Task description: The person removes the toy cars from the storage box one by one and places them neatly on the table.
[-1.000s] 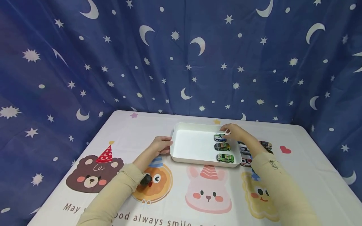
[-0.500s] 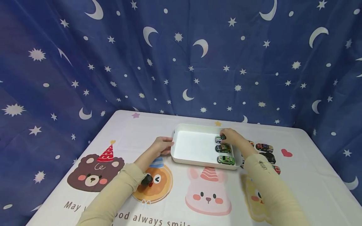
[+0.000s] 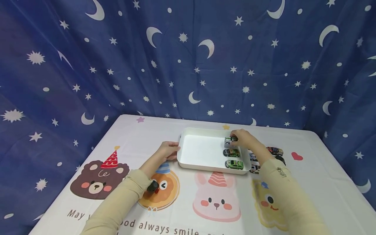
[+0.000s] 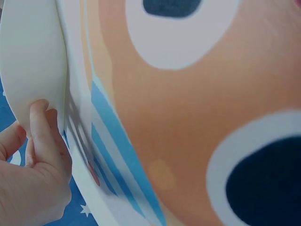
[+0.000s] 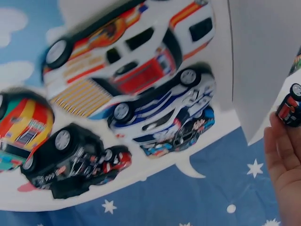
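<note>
A shallow white tray (image 3: 202, 151) lies on the printed tablecloth. My left hand (image 3: 166, 150) pinches its left wall between thumb and fingers, as the left wrist view also shows at the tray's edge (image 4: 35, 61). At the far right corner inside the tray, my right hand (image 3: 245, 137) grips a small white-and-green toy car (image 3: 228, 140), partly covered by the fingers. In front of it stand a dark green toy car (image 3: 231, 153) and a bright green one (image 3: 234, 164), lined up along the right wall.
Several more toy cars stand outside, right of the tray, partly behind my right arm. Among them are a white-and-orange car (image 5: 136, 56), a blue-and-white car (image 5: 164, 110) and a black one (image 5: 66, 160). A blue star-patterned curtain (image 3: 164, 65) hangs behind the table.
My right hand first reaches over the far car with loose fingers, then closes round it. The car has shifted slightly toward the tray's far wall. My left hand stays at the left wall.
</note>
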Tool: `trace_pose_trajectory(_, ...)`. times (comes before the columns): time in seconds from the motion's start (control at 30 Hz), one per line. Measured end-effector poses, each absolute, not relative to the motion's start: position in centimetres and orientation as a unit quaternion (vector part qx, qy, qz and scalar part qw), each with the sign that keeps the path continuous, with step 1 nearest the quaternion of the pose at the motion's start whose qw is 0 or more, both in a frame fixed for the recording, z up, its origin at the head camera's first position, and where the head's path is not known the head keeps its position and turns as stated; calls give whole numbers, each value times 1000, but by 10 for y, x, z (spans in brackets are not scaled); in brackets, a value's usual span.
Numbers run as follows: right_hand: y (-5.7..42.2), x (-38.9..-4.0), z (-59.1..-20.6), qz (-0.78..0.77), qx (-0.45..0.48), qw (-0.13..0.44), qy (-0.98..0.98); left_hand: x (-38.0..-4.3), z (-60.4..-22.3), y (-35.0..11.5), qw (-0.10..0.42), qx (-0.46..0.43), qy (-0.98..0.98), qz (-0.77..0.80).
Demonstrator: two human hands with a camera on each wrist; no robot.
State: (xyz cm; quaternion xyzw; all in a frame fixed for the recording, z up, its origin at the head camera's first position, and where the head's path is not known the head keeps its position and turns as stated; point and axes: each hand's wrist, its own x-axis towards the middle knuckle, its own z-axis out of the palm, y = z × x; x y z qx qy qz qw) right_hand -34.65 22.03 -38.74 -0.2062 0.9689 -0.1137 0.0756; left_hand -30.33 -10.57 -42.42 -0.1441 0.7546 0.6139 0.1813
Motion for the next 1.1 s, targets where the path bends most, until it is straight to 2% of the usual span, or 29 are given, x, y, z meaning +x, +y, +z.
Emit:
trace_pose_trajectory(0.23, 238, -342, -381, -147, -228, 41, 962, -307, -418, -104, 174, -140, 765, 604)
trace_pose_trajectory(0.77, 284, -324, -376, -149, -236, 45, 959, -304, -424, -107, 157, -136, 784, 585)
trace_pose_trajectory(1.1, 316, -297, -369, -124, -213, 12, 969, -300, -424, -102, 163, -136, 774, 596)
